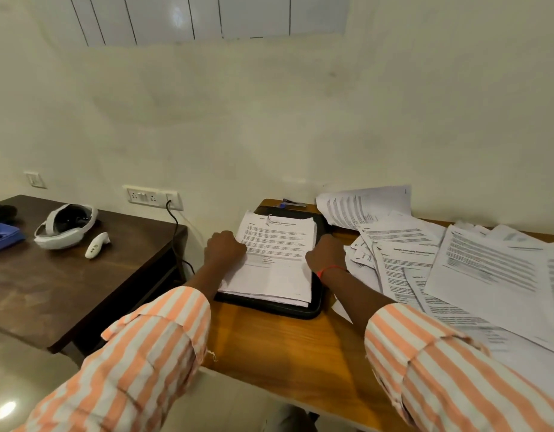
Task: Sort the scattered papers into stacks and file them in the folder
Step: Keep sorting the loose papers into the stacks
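A squared stack of printed sheets (275,254) is seen lying flat on a black, round-cornered folder (313,310) on the glossy orange wooden bench (269,338). The stack's 9 o'clock edge is gripped by the left hand (224,249), its fingers curled round it. The 3 o'clock edge is held likewise by the right hand (325,254), with a red thread worn at the wrist. Loose, overlapping white papers (456,269) are spread at 3 o'clock of the folder. At 9 o'clock, on a dark matt table (67,291), a rounded white headset (65,226) and a slim white controller (96,244) are laid.
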The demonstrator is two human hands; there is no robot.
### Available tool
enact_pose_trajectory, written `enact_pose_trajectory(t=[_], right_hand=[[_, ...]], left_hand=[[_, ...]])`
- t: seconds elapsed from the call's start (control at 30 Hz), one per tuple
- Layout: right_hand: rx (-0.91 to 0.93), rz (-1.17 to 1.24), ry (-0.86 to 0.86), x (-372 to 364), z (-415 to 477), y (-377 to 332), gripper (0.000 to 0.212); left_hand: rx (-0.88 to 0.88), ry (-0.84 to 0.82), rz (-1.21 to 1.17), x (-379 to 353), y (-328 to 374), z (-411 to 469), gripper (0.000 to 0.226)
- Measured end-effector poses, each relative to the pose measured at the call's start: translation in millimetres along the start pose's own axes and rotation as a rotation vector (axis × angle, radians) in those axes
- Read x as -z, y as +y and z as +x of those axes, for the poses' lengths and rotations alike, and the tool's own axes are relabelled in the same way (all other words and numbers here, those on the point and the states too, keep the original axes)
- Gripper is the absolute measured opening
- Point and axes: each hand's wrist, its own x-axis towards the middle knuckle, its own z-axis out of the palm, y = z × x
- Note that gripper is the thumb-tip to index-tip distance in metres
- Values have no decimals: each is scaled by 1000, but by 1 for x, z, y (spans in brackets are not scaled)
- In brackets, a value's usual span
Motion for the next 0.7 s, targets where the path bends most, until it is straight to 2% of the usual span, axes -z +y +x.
enact_pose_trajectory(t=[0.03, 0.1, 0.17, 0.23, 0.43, 0.57, 0.7], right_hand=[[-4, 14, 33, 8, 1, 2, 12], [-7, 20, 90, 19, 6, 8, 30], [-11, -22, 115, 35, 9, 19, 24], [-36, -76, 112, 47, 9, 33, 8], [5, -343, 110, 88, -6, 95, 27], [-137, -361, 219, 138, -1, 145, 32], [-358, -449, 161, 159, 4, 199, 55]], left_hand=[[-30, 30, 73, 0, 8, -4, 31], [-109, 97, 136, -2, 24, -13, 40], [-189, 99, 76, -11, 48, -24, 46], [-263, 63, -18, -23, 71, -38, 45], [-439, -117, -204, -76, 145, -86, 31], [-512, -218, -313, -111, 185, -113, 25], [-545, -287, -398, -139, 210, -133, 22]])
